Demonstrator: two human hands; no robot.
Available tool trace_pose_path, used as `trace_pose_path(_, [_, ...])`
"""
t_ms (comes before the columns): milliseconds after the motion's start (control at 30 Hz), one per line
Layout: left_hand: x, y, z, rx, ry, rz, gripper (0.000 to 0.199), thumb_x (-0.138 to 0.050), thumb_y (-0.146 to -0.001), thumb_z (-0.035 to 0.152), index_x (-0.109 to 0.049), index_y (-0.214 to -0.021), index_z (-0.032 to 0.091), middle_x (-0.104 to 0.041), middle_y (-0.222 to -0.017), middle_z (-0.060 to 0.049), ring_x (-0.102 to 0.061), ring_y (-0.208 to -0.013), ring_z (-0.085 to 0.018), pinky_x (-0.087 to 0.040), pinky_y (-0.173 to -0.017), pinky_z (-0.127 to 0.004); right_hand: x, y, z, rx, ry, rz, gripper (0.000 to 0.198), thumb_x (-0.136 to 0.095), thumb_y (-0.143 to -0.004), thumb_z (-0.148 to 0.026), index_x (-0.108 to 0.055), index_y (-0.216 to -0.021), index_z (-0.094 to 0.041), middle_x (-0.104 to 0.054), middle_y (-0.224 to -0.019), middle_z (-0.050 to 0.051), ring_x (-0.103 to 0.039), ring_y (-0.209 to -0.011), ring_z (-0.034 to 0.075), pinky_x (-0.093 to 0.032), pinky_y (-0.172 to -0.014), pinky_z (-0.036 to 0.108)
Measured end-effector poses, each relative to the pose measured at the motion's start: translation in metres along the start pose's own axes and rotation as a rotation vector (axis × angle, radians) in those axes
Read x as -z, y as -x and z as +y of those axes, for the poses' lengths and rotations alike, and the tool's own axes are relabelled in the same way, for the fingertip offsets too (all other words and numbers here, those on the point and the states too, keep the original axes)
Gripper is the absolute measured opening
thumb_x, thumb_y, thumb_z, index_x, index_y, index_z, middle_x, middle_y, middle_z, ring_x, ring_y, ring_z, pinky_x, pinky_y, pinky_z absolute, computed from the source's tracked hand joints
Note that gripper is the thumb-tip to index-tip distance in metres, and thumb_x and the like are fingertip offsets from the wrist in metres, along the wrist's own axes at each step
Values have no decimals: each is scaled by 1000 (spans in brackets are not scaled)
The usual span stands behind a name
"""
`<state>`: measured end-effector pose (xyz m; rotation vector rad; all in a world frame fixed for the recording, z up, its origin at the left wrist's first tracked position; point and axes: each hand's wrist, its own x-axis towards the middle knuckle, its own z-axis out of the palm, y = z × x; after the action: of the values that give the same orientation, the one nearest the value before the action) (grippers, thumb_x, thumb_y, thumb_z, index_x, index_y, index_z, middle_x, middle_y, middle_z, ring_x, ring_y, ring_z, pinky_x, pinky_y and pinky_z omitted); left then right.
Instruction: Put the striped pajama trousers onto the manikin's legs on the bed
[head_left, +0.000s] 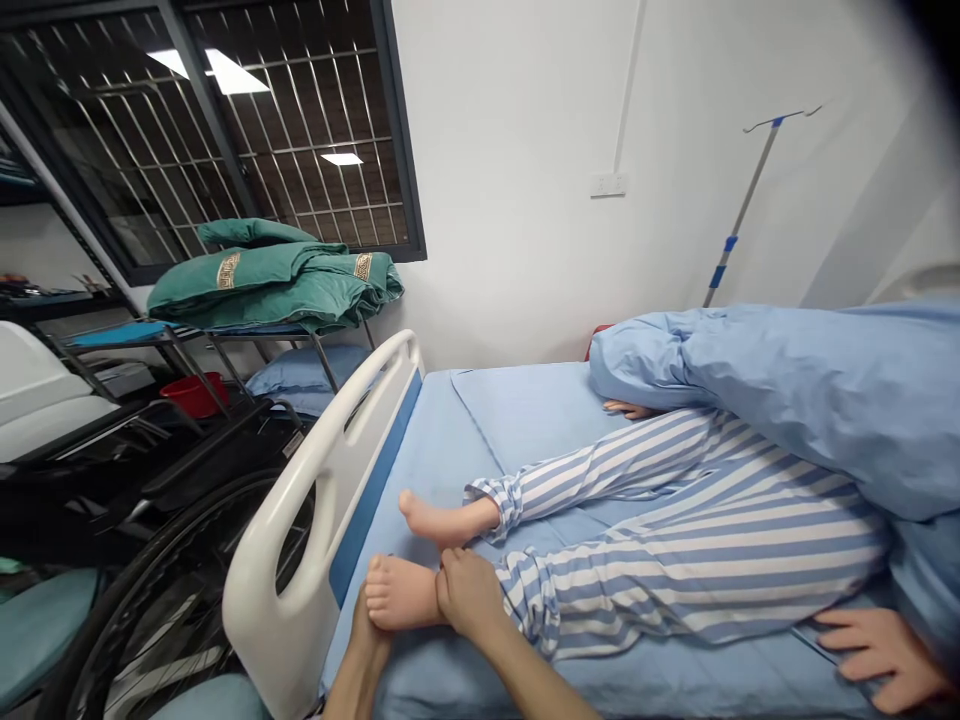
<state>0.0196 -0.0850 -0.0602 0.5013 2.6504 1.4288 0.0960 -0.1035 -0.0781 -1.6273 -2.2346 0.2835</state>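
In the head view, a figure in blue-and-white striped trousers (712, 560) lies on the bed, its smooth, even surface resembling a care manikin. My right hand (471, 592) wraps over the ankle of the nearer leg, just below the gathered trouser cuff (529, 595). At the toe end, my left hand (366, 622) is against the sole of the nearer foot (405, 592) and grips it, most of its fingers hidden behind the foot. The farther foot (446, 520) lies bare on the sheet, just beyond my right hand.
A white footboard (251, 560) borders the bed on the left, with a wheelchair wheel (142, 600) outside it. The blue quilt (787, 380) is folded over the figure's upper body. One figure hand (885, 655) rests near the front edge. An IV pole (742, 215) stands behind.
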Motion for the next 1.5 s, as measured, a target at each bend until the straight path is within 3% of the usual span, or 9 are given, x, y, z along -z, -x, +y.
trace_pose_path(100, [-6,6,2,-56,-119,295,22,-15,-81,18,-5,-62,21,-3,-60,3,-23,-55,-15,-5,-51,-29,-1,1,0,-8,-2,-7,16,-39,-78,-17,-55,-82,-17,-60,-81,7,-55,-78,20,-35,-64,28])
trace_pose_path(200, [-12,7,1,-106,-149,344,22,-15,-82,17,-6,-62,21,-4,-59,3,-24,-54,-15,-6,-51,-29,-1,1,0,-3,1,-6,15,-39,-78,-18,-54,-81,-18,-60,-80,6,-54,-78,20,-35,-64,29])
trace_pose_path(567, [-9,9,5,-57,-186,355,24,-18,-81,18,-14,-57,21,-14,-54,2,-38,-59,-18,-13,-49,-29,-1,0,0,-15,-1,-5,15,-39,-78,-17,-54,-81,-18,-60,-81,7,-54,-78,20,-34,-64,29])
trace_pose_path(667, [-4,5,5,-6,-88,308,25,-24,-78,18,-13,-56,21,-16,-53,2,-33,-54,-16,-10,-49,-29,-2,1,0,-11,-7,6,15,-39,-78,-17,-54,-80,-18,-60,-80,6,-54,-77,20,-33,-63,29])
trace_pose_path(833, [3,-5,1,62,-20,116,26,-30,-74,23,-15,-53,21,-16,-50,3,-27,-46,-13,-13,-46,-27,-4,1,0,-16,3,24,14,-40,-78,-18,-54,-80,-18,-60,-79,6,-54,-76,21,-33,-63,30])
trace_pose_path(1000, [1,3,11,67,-41,264,27,-28,-75,18,-11,-55,21,-29,-52,-2,-43,-61,-18,-12,-48,-29,-5,1,0,-17,-5,17,13,-40,-77,-17,-53,-81,-18,-60,-80,6,-54,-77,21,-33,-63,30])
trace_pose_path(1100, [-2,7,12,30,-51,281,27,-27,-76,16,-11,-55,21,-32,-54,-3,-45,-66,-19,-11,-48,-29,-5,1,0,-18,-8,25,14,-40,-77,-17,-54,-80,-18,-60,-80,7,-54,-76,21,-33,-63,29])
trace_pose_path(1333, [-12,5,-1,-62,-99,357,25,-20,-80,16,-8,-59,21,-17,-54,1,-36,-59,-18,-8,-50,-29,-4,2,-1,-13,3,29,15,-39,-77,-16,-54,-80,-18,-60,-79,7,-53,-76,21,-32,-63,29])
trace_pose_path(1500, [-17,6,-1,-77,-110,380,24,-19,-81,17,-8,-60,22,-14,-55,2,-30,-56,-18,-7,-51,-29,-5,2,-1,-18,-11,32,15,-40,-77,-16,-54,-80,-17,-60,-80,7,-53,-76,21,-32,-63,29])
